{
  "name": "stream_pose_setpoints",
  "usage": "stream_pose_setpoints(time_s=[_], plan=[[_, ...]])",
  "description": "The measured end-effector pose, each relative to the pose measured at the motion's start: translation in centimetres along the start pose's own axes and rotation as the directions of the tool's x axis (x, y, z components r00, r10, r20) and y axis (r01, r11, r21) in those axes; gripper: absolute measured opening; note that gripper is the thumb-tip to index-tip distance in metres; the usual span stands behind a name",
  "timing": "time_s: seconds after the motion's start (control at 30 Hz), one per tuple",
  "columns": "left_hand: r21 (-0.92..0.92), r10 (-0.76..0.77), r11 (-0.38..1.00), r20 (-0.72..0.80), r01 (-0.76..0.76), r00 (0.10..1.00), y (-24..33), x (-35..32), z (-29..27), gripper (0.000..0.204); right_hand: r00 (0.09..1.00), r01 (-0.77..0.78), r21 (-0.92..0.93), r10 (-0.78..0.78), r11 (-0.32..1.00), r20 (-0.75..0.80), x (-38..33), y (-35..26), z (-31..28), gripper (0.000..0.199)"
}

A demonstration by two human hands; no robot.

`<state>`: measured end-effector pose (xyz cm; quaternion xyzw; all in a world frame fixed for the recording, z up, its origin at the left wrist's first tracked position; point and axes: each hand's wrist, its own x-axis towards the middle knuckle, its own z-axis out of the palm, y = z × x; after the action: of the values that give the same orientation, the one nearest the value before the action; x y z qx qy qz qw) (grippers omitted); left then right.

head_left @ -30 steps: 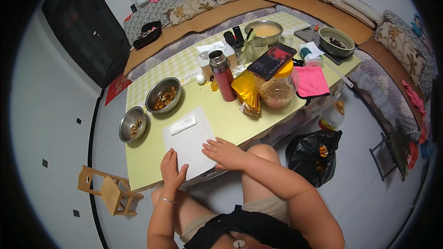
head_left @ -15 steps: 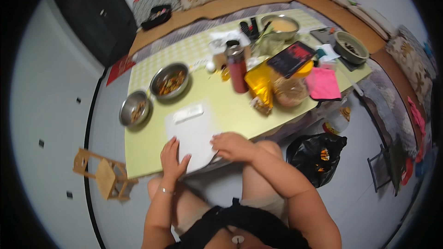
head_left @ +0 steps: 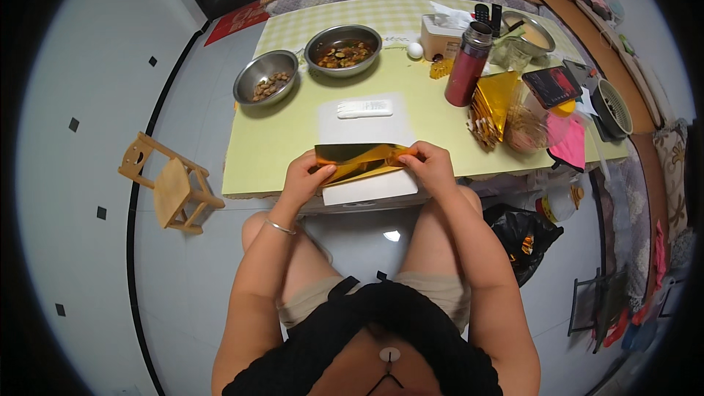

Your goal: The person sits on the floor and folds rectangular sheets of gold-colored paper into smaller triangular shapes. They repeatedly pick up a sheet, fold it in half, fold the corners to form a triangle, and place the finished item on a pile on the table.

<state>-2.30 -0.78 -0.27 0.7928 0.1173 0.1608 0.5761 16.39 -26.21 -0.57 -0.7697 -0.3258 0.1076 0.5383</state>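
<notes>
So at this point we had the gold foil sheet (head_left: 359,160) pinched at both ends, held just above the near edge of the table (head_left: 264,154). Our left hand (head_left: 306,177) gripped the left end with thumb on top and fingers curled under, and our right hand (head_left: 431,167) did the same on the right end, so both hands were closed on it, not spread. The key thing: the sheet's long axis ran straight left to right across us, level with both hands, so neither hand was nearer than the other, each sat right at its own end. The strip looked folded or twisted along its length, hard to tell which. Directly under it was the white sheet (head_left: 367,132) lying flat on the tabletop, with a small white bar-shaped thing (head_left: 364,108) resting on it a bit further out. Beyond that were two steel bowls (head_left: 342,50) of food, and off to the right a red flask (head_left: 467,66) beside a stack of more gold sheets (head_left: 493,106).
</notes>
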Motion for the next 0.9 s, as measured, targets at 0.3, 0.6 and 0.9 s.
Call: stream_pose_setpoints(time_s=[0.3,0.6,0.9], plan=[[-0.128,-0.071,0.990,-0.068,0.062,0.995,-0.9,0.4,-0.4,0.018,0.990,-0.099,0.311,0.062,0.945,0.128,1.8,1.2,-0.8,0.026],[0.470,0.348,0.871,-0.391,-0.140,0.852,-2.0,0.8,2.0,0.021,0.999,-0.038,0.154,0.041,0.987,-0.013,0.6,1.0,0.0,0.018],[0.638,0.295,0.768,-0.438,0.062,0.849,-0.9,2.4,2.0,0.028,0.948,-0.118,-0.296,0.019,0.948,-0.317,1.9,-1.7,3.6,0.030]])
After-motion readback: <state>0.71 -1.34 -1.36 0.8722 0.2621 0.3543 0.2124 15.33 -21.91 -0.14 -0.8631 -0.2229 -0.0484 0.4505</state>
